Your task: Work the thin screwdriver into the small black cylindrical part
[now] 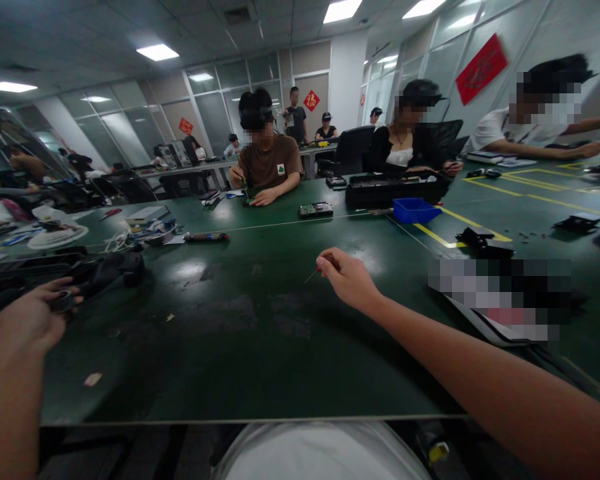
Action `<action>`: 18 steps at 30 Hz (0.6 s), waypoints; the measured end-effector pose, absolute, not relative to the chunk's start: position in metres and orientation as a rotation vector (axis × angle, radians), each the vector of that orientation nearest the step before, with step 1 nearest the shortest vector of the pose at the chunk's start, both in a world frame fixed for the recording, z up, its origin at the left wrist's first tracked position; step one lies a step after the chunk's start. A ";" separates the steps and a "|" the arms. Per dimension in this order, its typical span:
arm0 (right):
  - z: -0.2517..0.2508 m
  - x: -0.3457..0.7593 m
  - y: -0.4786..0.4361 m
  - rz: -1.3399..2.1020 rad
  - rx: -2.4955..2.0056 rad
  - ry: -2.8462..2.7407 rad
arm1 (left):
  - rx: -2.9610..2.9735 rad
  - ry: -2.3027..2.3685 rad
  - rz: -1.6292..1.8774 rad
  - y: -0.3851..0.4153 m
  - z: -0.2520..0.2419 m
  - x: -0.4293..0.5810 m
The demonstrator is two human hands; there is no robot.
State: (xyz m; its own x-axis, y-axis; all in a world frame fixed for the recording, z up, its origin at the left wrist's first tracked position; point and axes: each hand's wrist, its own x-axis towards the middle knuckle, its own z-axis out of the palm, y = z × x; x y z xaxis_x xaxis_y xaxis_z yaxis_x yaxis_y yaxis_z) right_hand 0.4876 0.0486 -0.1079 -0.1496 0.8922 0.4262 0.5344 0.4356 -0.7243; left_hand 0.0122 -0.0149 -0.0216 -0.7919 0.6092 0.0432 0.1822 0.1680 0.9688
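My left hand (30, 320) is at the left edge of the table, its fingers curled round a small dark round part (64, 301). Just behind that hand lies a black bulky item (125, 268), whose kind I cannot make out. Over the middle of the green table (220, 373), my right hand (350, 277) pinches a thin screwdriver (311, 275) with a reddish handle. Its slim shaft points down and to the left, close to the tabletop. Whether the tip touches the table cannot be told.
A dark pen-shaped tool (207, 237), a hard drive (316, 210) and a blue bin (416, 211) lie farther back. Black parts (485, 241) and a blurred-out flat item (500, 303) are on the right. Scraps (93, 379) dot the left. A person (270, 157) works opposite; others sit nearby.
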 end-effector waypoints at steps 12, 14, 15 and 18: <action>-0.111 0.490 0.049 0.507 -1.204 -1.822 | 1.232 1.421 1.249 0.062 -0.055 0.169; -0.113 0.490 0.050 0.509 -1.196 -1.824 | 1.329 1.390 1.137 0.068 -0.061 0.196; -0.112 0.490 0.050 0.511 -1.198 -1.823 | 1.385 1.363 1.103 0.071 -0.064 0.209; -0.109 0.490 0.049 0.517 -1.222 -1.827 | 1.557 1.283 1.011 0.075 -0.071 0.243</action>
State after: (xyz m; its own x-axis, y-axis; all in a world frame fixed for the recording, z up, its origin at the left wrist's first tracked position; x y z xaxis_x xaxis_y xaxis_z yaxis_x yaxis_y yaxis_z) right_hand 0.4898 0.0490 -0.1089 -0.1554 0.8928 0.4228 0.5384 0.4354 -0.7215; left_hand 0.2429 0.0750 -0.0706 0.1440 0.9874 0.0650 0.2944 -0.1054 0.9498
